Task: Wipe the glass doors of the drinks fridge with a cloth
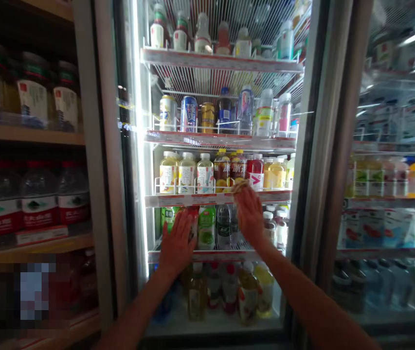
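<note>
My left hand (176, 240) lies flat with spread fingers against a bottle with a red cap (192, 224) on the lower shelf of a glass-door drinks cooler. My right hand (249, 216) reaches up to the shelf edge (218, 198) above it. At its fingertips is a small crinkled tan item (241, 186), blurred and hard to identify. Between my hands stand a green-labelled drink bottle (206, 227) and a dark bottle (224, 226). Rows of juice bottles (187, 172) line the shelf above.
Canned drinks and bottles fill the higher cooler shelves, and more bottles stand below my hands. A metal door frame (101, 146) runs on the left, beside wooden shelves of large jars and red-labelled water bottles (39, 197). Another glass cooler door (386, 170) stands on the right.
</note>
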Demonstrator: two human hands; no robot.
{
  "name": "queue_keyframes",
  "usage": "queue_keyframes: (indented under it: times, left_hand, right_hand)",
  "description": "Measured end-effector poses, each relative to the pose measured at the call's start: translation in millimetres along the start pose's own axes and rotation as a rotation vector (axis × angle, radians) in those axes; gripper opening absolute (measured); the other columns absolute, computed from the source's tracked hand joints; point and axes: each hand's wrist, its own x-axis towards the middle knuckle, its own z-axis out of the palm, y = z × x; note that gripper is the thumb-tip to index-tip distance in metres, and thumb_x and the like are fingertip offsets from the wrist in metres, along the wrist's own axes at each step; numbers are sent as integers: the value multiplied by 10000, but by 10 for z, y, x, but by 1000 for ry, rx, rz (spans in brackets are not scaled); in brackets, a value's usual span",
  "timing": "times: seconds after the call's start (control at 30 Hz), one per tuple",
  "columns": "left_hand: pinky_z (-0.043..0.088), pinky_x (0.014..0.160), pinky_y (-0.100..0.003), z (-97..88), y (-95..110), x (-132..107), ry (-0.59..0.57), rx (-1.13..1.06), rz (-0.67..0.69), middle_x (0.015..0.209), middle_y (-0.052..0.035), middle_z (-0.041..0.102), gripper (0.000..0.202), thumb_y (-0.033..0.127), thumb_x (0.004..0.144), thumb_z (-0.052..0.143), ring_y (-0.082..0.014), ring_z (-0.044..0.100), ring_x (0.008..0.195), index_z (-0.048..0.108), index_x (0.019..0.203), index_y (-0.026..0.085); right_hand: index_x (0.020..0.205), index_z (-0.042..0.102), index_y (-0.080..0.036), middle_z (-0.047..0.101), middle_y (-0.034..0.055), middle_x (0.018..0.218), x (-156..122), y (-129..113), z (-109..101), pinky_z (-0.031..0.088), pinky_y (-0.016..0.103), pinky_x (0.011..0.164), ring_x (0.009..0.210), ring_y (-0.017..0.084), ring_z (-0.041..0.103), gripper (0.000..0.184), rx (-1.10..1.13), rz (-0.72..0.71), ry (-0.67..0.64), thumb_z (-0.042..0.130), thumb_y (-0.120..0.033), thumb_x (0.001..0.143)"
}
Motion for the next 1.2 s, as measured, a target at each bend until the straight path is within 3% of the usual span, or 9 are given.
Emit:
queue_keyframes:
  times: [0.1, 0.33, 0.43, 0.6, 0.77, 0.83, 1.0, 1.07, 1.2]
  left_hand:
    - [133, 1134, -483, -34, 51, 38, 36, -34, -20, 1445, -136, 364, 657, 262, 871, 435, -253, 255, 1378, 154, 1454, 150]
    - [176, 1135, -414, 73, 490, 592, 132, -87, 11, 1441, -137, 377, 589, 283, 908, 341, -203, 219, 1393, 162, 1447, 125]
    - [135, 1142, -420, 192, 610, 762, 118, -29, 7, 1419, -129, 414, 536, 231, 907, 302, -195, 238, 1387, 229, 1428, 128]
    - [93, 1145, -468, 156, 59, 557, 197, 8, 36, 1358, -113, 494, 412, 232, 882, 391, -203, 280, 1372, 439, 1285, 165]
    - [104, 1130, -512, -33, -680, 293, 371, 60, -239, 1393, -189, 426, 401, 207, 855, 443, -247, 159, 1408, 456, 1246, 118]
    - [124, 1132, -496, 9, -596, 328, 397, 24, -213, 1429, -195, 372, 397, 193, 857, 442, -240, 119, 1415, 453, 1245, 107]
    - [165, 1143, -387, 245, -1, 495, 256, -45, 168, 1380, -86, 473, 400, 183, 889, 384, -163, 162, 1404, 450, 1283, 182]
    - [132, 1153, -369, 245, -54, 496, 264, -35, 161, 1366, -54, 492, 427, 192, 893, 389, -144, 182, 1398, 430, 1317, 223]
    - [91, 1157, -399, 105, -585, 460, 358, 1, -96, 1459, -104, 343, 526, 213, 904, 374, -159, 143, 1407, 275, 1420, 196]
  right_hand:
    - [1474, 74, -282, 159, 31, 1545, 192, 48, -4, 253, 562, 1101, 1417, 272, 152, 633, 39, 201, 138, 316, -149, 904]
    - [1471, -33, -286, 200, 31, 1537, 167, -610, -6, 302, 491, 1103, 1415, 209, 178, 560, 459, 161, -92, 180, -331, 956]
    - [1474, -25, -265, 234, 47, 1528, 127, -614, -88, 355, 427, 1079, 1383, 189, 276, 560, 570, 176, -106, 179, -336, 957]
    - [1471, 80, -287, 220, 59, 1531, 123, -13, -204, 248, 506, 1104, 1394, 231, 243, 555, 258, 176, 57, 262, -308, 947]
    - [1469, 77, -308, 117, 53, 1556, -66, 391, -175, 175, 543, 1103, 1424, 268, 120, 588, -34, 76, 0, 325, -293, 936]
    - [1465, 96, -319, 57, 45, 1563, -132, 369, -135, 154, 562, 1098, 1425, 294, 85, 602, -97, 83, -33, 362, -304, 926]
    - [1461, 121, -328, 44, 40, 1563, -162, 315, -96, 158, 545, 1099, 1423, 293, 105, 610, -127, 89, -24, 390, -296, 914]
    - [1459, 132, -334, 65, 31, 1562, -158, 341, -105, 149, 527, 1108, 1424, 275, 111, 594, -110, 64, -7, 376, -291, 919]
    - [1457, 157, -325, 98, 33, 1559, -162, 360, -108, 133, 512, 1114, 1423, 262, 128, 571, -94, 61, 7, 353, -283, 922]
